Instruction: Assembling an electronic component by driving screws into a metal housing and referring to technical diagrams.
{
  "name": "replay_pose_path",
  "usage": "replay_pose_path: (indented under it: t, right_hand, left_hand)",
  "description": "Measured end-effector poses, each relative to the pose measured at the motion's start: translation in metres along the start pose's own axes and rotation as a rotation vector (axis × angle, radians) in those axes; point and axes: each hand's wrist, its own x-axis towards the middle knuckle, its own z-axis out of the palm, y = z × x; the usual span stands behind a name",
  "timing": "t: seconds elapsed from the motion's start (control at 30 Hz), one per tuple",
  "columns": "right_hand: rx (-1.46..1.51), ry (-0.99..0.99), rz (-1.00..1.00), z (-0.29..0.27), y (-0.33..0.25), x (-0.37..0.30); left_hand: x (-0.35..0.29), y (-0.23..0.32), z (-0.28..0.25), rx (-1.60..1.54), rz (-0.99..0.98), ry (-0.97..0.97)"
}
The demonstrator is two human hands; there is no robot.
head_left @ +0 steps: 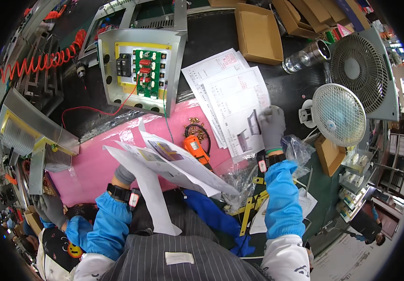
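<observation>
My left hand, in a grey glove, holds several loose paper sheets up in front of me. They fan apart, one hanging down over my striped apron, and they hide most of its fingers. My right hand, also gloved, has its fingers curled at the right edge of a printed sheet with pictures on its lower part. That sheet tops a spread of papers on the bench. Between the hands, an orange clamp meter lies beside small brass screws on a pink sheet of wrap.
A metal enclosure with a green circuit board stands at the far left. Beyond the papers are a cardboard tray, a glass bottle and a white round fan. Another person's gloved hand is at left.
</observation>
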Motion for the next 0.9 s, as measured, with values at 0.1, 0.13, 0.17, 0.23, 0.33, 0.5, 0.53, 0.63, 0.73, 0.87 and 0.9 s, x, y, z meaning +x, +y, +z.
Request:
replay_pose_path:
  t: [0.1,0.13,0.17,0.23,0.33,0.5,0.53,0.63,0.73,0.87,0.9]
  right_hand:
    - [0.437,-0.023,0.171,-0.003,0.011,-0.006]
    - [0.244,0.099,0.124,0.0,0.009,-0.005]
    - [0.253,0.092,0.117,0.003,-0.008,-0.001]
    - [-0.174,0.081,0.056,0.003,-0.029,0.009]
    - [-0.13,0.019,0.05,0.002,-0.014,0.02]
    - [0.34,0.009,-0.017,-0.011,-0.001,0.021]
    - [0.399,-0.028,0.058,-0.011,-0.009,0.02]
    - [0.306,-0.066,0.112,-0.003,-0.011,0.024]
    - [0.227,-0.256,0.086,-0.01,-0.008,0.03]
    - [0.18,-0.084,-0.174,-0.03,-0.008,0.03]
    - [0.179,-0.089,-0.173,-0.034,-0.012,0.029]
  left_hand:
    - [-0.012,-0.026,-0.014,-0.118,0.053,-0.075]
    - [-0.014,-0.036,-0.019,-0.155,0.075,-0.102]
    - [-0.021,-0.045,-0.026,-0.185,0.095,-0.118]
    - [-0.021,-0.049,-0.026,-0.303,0.056,-0.124]
    - [0.006,0.027,0.023,-0.263,-0.082,-0.041]
    - [0.006,0.015,0.022,-0.446,0.209,-0.182]
    - [0.009,0.015,0.022,-0.435,0.195,-0.199]
    - [0.015,0.011,0.017,-0.425,0.224,-0.303]
    - [0.01,0.014,0.023,-0.385,0.048,-0.174]
    - [0.008,0.004,0.023,-0.405,0.145,-0.203]
    - [0.006,0.003,0.023,-0.377,0.141,-0.186]
